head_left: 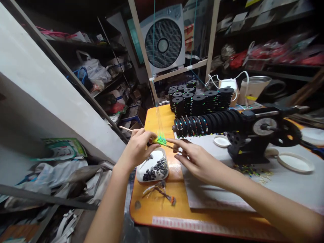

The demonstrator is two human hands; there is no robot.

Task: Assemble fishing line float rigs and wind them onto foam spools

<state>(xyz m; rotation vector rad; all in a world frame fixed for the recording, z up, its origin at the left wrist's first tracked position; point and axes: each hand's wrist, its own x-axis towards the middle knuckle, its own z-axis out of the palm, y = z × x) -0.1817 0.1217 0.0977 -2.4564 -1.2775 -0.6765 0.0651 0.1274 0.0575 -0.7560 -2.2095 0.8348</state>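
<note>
Orange tabletop (162,209) is carrying the work, its near-left corner rounding off just below the hands. The left hand (138,146) is pinching a thin stick (126,129) that is poking out leftward past the table edge, over the cluttered floor. Green threads (161,139) are bunching on the stick between both hands and running straight up out of view. The right hand (196,158) is reaching in with fingers extended, its fingertips closing on the stick's other end just beside the threads. A white dish (153,167) of small black pieces is sitting directly under the hands, near the left edge. A winder (253,135) with a row of black spools (202,125) is crowding the right side. Stacked spools (197,99) are filling the far edge. Open room is lying on the grey mat (227,192) toward the near edge.
</note>
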